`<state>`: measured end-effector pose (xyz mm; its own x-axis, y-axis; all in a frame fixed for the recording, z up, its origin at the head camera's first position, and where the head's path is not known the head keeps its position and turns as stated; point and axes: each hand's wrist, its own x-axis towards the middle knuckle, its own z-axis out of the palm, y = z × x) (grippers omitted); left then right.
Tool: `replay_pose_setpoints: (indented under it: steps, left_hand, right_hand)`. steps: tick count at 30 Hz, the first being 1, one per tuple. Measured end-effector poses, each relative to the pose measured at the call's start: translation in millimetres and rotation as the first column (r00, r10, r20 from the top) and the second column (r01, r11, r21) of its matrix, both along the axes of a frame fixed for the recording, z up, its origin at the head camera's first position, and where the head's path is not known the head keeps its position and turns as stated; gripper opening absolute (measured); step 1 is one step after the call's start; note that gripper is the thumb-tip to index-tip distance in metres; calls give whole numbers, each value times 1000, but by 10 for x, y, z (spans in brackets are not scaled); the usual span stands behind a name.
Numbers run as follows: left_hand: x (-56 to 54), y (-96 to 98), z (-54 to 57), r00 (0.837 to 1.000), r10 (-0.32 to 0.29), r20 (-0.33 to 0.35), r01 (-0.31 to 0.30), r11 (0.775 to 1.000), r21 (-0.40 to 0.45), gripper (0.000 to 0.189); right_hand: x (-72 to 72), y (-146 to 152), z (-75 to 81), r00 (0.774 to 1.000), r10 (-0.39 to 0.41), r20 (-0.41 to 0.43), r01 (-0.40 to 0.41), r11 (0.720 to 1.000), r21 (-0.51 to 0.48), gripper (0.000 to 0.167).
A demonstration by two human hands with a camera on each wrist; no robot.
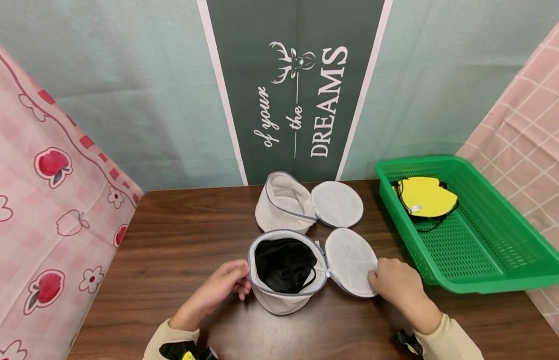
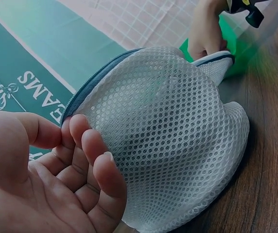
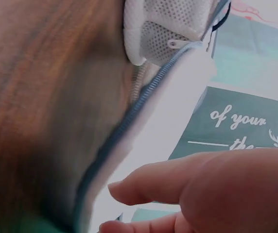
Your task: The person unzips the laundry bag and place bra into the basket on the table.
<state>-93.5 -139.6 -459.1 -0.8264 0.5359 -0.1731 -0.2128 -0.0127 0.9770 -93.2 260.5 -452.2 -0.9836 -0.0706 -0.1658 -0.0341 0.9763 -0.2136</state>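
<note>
Two white mesh laundry bags with grey zipper edges stand at the middle of the table, their round lids folded out to the right. In the front bag (image 1: 279, 302) lies bundled black fabric (image 1: 284, 265) with a thin cord. My left hand (image 1: 222, 285) pinches that bag's left rim between thumb and fingers; the left wrist view shows the mesh wall (image 2: 168, 136) beside the fingertips. My right hand (image 1: 398, 282) pinches the outer right edge of the front lid (image 1: 351, 257). In the right wrist view a zipper pull (image 3: 178, 43) hangs near the lid's hinge.
Behind the front bag stands the second mesh bag (image 1: 279, 215), its lid (image 1: 338, 204) flat beside it. A green plastic basket (image 1: 500, 287) on the right holds a yellow fabric piece (image 1: 425, 197) with black straps. Curtains hang at the back and both sides of the wooden table (image 1: 180, 235).
</note>
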Motion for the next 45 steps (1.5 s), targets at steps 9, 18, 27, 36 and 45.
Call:
replay_pose_setpoints:
  steps: [9,18,27,36,45]
  left_hand:
    - [11,1,6,1000,0,4,0,1000,0,31]
    - [4,7,18,1000,0,0,0,1000,-7,34]
    - [-6,16,25,1000,-1,1,1,1000,-9,33]
    - [-12,23,25,1000,1,3,0,1000,-9,25]
    - [-1,23,30,1000,-3,5,3,1000,-16,33]
  right_hand:
    - [-45,-120,129,984,59,-171,-64,998,-24,32]
    - [-155,-354,345,941,168,-295,-180,983,-17,23]
    - [-261,-641,496,885,315,-343,-329,944,18,19]
    - [-320,-927,521,784,465,-410,-480,874,75,26]
    - [-355,-1242,504,677,573,-462,-570,805,164,29]
